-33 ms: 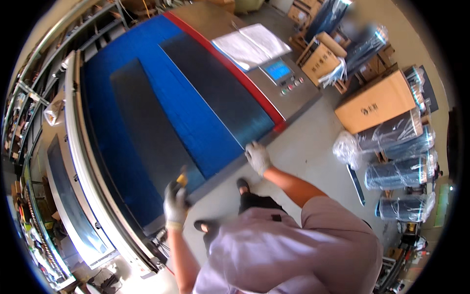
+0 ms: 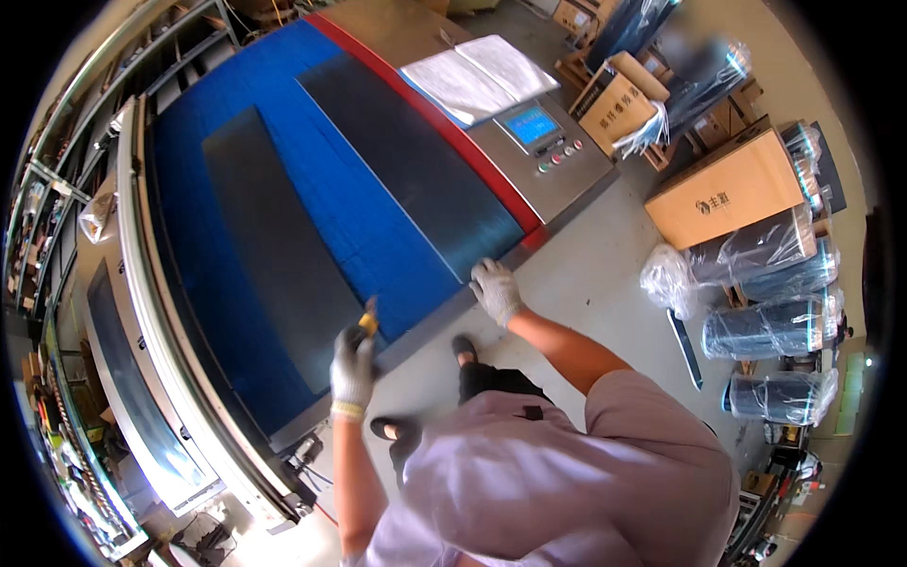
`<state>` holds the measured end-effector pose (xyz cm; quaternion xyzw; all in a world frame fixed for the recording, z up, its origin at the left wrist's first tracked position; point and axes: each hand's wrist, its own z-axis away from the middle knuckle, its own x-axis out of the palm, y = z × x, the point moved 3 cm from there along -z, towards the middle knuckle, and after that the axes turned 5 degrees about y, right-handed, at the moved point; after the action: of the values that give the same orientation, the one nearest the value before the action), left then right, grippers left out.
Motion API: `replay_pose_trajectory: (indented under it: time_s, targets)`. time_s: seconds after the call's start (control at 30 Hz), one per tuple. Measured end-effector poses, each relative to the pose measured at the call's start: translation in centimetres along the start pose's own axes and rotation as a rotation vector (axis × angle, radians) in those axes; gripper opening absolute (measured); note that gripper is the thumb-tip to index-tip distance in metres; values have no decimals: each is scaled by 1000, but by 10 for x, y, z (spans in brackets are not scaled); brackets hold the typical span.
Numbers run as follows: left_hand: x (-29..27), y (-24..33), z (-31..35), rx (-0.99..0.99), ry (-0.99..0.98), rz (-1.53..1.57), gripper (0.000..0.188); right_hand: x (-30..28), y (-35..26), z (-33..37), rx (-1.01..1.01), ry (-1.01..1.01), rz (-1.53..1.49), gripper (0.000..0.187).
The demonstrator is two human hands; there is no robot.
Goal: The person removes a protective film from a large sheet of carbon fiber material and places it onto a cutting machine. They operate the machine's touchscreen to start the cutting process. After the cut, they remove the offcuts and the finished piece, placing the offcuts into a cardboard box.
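Two long dark sheets lie on the blue table surface (image 2: 312, 203). My left hand (image 2: 352, 370), in a pale glove with dark fingertips, is closed around a small yellow hand tool (image 2: 367, 323) with a slim tip. Its exact kind is too small to make out. The tool is over the near end of the left dark sheet (image 2: 274, 250), by that sheet's right edge. My right hand (image 2: 497, 291), also gloved, has bent fingers at the near left corner of the right dark sheet (image 2: 416, 170), at the table's front edge.
A red strip (image 2: 444, 128) separates the blue surface from a metal panel with a blue screen (image 2: 531, 125) and buttons. Open papers (image 2: 482, 77) lie there. A long rail (image 2: 156, 255) borders the left. Cardboard boxes (image 2: 723, 194) and plastic-wrapped rolls (image 2: 761, 328) stand on the right.
My left hand has shifted slightly right and away from me with the yellow tool. My right hand stays at the corner of the right sheet. The whole view has moved a little.
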<state>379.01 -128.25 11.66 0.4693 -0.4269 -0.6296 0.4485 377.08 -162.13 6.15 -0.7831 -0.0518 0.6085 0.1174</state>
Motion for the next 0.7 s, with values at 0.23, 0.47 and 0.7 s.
replay_pose_trajectory:
  time_s: [0.23,0.47,0.7]
  targets:
    - [183,3,-77,-526,-85,37,35,-21,69,-39,-241,-203,3,63]
    - [221,23,-80,-455,-218,121,36,-17,84,-56,-276,-168,6,58]
    - [201,44,-90,-723,285,319,41,-27,28,-31,-513,-295,17,52]
